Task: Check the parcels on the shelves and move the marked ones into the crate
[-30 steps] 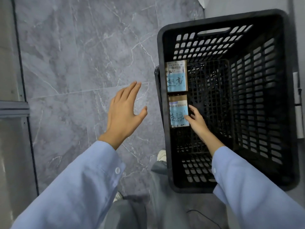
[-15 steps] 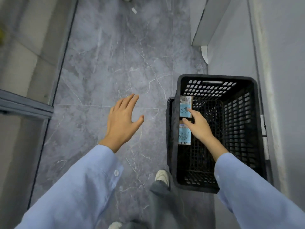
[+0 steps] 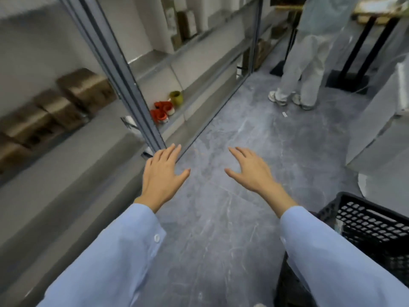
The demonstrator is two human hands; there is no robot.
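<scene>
- The left hand (image 3: 162, 173) is held out in front, palm down, over the floor (image 3: 221, 218). Its fingers are straight and close together, the thumb is spread to the right, and it holds nothing.
- The fingertips of the left hand reach the foot of a grey shelf post (image 3: 124, 69); I cannot tell whether they touch it.
- The right hand (image 3: 250, 171) mirrors it, palm down with the fingers loosely spread and pointing up-left. It is empty too.
- The two hands are level with each other, with a gap of bare floor between the thumbs.
- Both forearms are in light blue sleeves (image 3: 115, 251), and the left cuff is buttoned.
- The crate (image 3: 371, 222) is black with slotted walls and stands on the floor at the lower right. It is partly behind the right sleeve and cut off by the frame edge, so most of its inside is hidden.
- Brown parcels (image 3: 84, 89) sit in a row on the shelf (image 3: 66, 173) at the left, well apart from both hands.
- More boxes (image 3: 187, 24) stand on a farther shelf.
- The parcels are motion-blurred, so no label or marking on them can be read.
- Orange shoes (image 3: 162, 110) and a yellow-green cup (image 3: 176, 97) lie on the lowest shelf.
- Another person (image 3: 305, 52) in pale clothes stands farther down the aisle.
</scene>
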